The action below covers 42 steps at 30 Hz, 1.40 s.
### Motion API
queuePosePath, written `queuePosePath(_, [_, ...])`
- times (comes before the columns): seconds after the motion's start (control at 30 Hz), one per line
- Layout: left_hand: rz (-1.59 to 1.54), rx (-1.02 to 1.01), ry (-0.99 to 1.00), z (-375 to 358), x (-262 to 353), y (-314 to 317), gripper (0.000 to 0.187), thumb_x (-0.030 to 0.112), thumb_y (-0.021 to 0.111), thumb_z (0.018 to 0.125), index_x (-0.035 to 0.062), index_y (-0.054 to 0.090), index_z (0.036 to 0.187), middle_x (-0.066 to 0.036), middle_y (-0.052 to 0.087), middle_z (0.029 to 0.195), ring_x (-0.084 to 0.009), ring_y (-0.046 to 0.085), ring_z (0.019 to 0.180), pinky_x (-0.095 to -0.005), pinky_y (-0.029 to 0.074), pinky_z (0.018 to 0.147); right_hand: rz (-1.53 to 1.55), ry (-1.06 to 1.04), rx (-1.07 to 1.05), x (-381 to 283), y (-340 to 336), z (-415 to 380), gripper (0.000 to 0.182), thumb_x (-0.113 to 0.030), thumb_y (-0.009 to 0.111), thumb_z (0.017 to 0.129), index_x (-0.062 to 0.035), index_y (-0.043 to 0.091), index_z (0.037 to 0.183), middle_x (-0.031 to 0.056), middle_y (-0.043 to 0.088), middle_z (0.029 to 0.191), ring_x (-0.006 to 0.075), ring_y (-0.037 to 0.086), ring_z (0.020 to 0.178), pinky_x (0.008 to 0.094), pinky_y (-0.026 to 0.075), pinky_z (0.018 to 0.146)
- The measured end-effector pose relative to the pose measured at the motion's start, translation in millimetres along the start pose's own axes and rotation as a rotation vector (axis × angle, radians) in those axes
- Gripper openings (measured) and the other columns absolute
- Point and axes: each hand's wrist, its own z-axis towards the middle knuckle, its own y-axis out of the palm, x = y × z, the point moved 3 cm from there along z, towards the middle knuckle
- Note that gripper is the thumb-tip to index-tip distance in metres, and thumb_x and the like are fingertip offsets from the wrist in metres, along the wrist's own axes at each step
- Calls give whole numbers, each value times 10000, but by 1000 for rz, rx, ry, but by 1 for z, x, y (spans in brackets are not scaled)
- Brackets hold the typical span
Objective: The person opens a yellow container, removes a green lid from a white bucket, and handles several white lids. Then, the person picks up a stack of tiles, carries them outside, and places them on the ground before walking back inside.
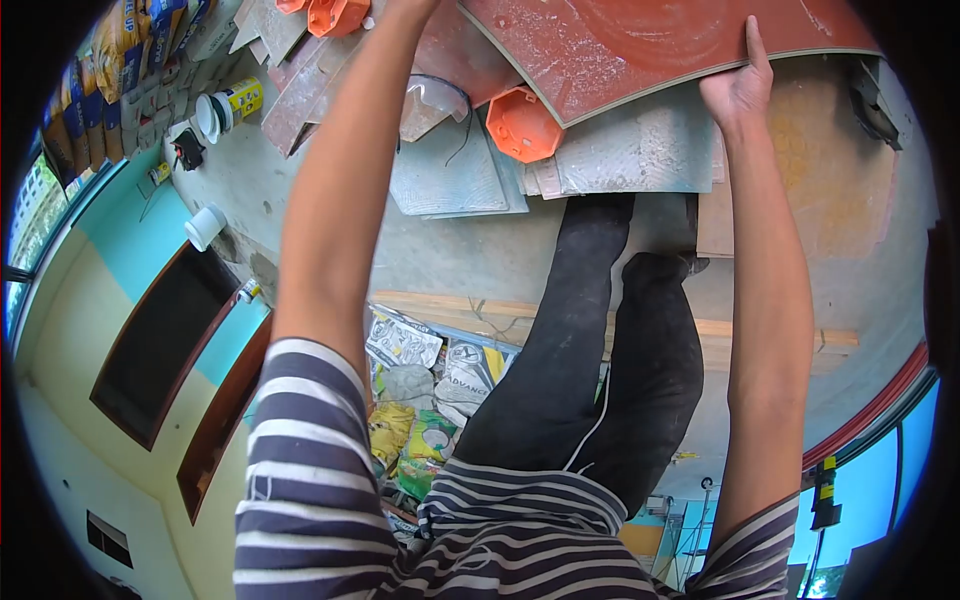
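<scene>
A large reddish-brown tile [640, 45] slants across the top of the view, its pale lower edge facing me. My right hand [738, 95] grips that edge near the tile's right side, thumb lying over the red face and the fingers hidden behind. My left forearm [340, 200] reaches up past the top border, so the left hand is out of sight. Just below the tile's left corner sits an orange plastic tub [524, 124]. Pale grey tiles or slabs [635, 150] lie under the tile, close to my feet.
Broken tile pieces [305, 105] and clear goggles [433, 103] lie to the left. Stacked bags [130, 65] stand at upper left, with a white bucket [206, 228] below. A wooden plank [780, 335] crosses the floor behind my legs, near several crumpled sacks [420, 430].
</scene>
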Motion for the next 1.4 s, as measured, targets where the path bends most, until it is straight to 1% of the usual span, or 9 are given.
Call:
queuePosePath(0.07, [97,78,-165,-45,5,-45,454,372,642,850,-52,558,988,-142,593,1007,-217,549,884,-337,437,793,-14,-11,23,1,5,-4,499,-254,655,866,-55,480,1289,81,498,1336,274,434,1250,440,252,1118])
queuePosePath(0.13, [-44,545,-265,-105,-30,-62,321,256,671,828,-25,558,936,-109,575,950,-219,542,863,-342,436,769,6,-37,-33,2,-1,-4,520,-274,646,875,-43,461,1302,96,486,1347,267,427,1257,425,249,1122])
queuePosePath(0.2, [-150,724,-677,-164,-47,-65,402,297,743,774,-20,533,903,-93,512,881,-240,544,816,-383,457,763,-45,-65,1,2,-14,-15,542,-302,628,888,-28,442,1317,114,487,1339,265,431,1252,414,260,1115])
queuePosePath(0.3, [65,698,-932,-213,-64,-35,408,307,734,787,-30,541,913,-113,545,914,-212,545,815,-368,460,733,-346,-97,96,1,-42,-53,567,-345,583,916,1,419,1334,143,505,1303,253,453,1228,391,286,1097])
queuePosePath(0.4, [-285,426,-1091,-222,-88,-12,409,329,751,775,-11,582,926,-80,572,821,-144,492,634,-282,392,533,-836,-131,110,-13,-74,-116,514,-349,560,930,25,486,1274,132,537,1251,205,485,1185,328,323,1058])
queuePosePath(0.67, [-342,342,-1044,-235,-51,-35,274,231,700,829,15,573,718,-27,554,673,-110,480,625,-282,396,579,-1161,-84,494,-49,-233,-297,312,-242,527,948,14,594,1114,101,604,1109,183,540,1075,294,390,960])
queuePosePath(0.77, [-142,250,-659,-261,7,-49,253,252,690,845,53,582,732,24,533,679,-83,433,624,-250,339,558,-1134,19,539,-50,-254,-345,292,-223,512,953,1,594,1123,101,608,1107,177,542,1080,293,403,946])
queuePosePath(1.13, [-358,-484,-280,-398,281,-41,178,150,699,816,-12,627,793,-82,574,1002,-171,576,885,-287,445,790,-961,-178,-259,-99,-87,-315,440,-285,510,967,-27,462,1320,134,467,1352,179,463,1206,315,384,979])
queuePosePath(1.4, [-372,-472,-277,-422,280,-63,177,160,720,781,7,670,853,-91,569,941,-217,567,902,-307,436,820,-1170,-65,-319,-78,-73,-330,381,-341,472,986,-7,574,1138,78,669,965,139,584,910,284,455,844])
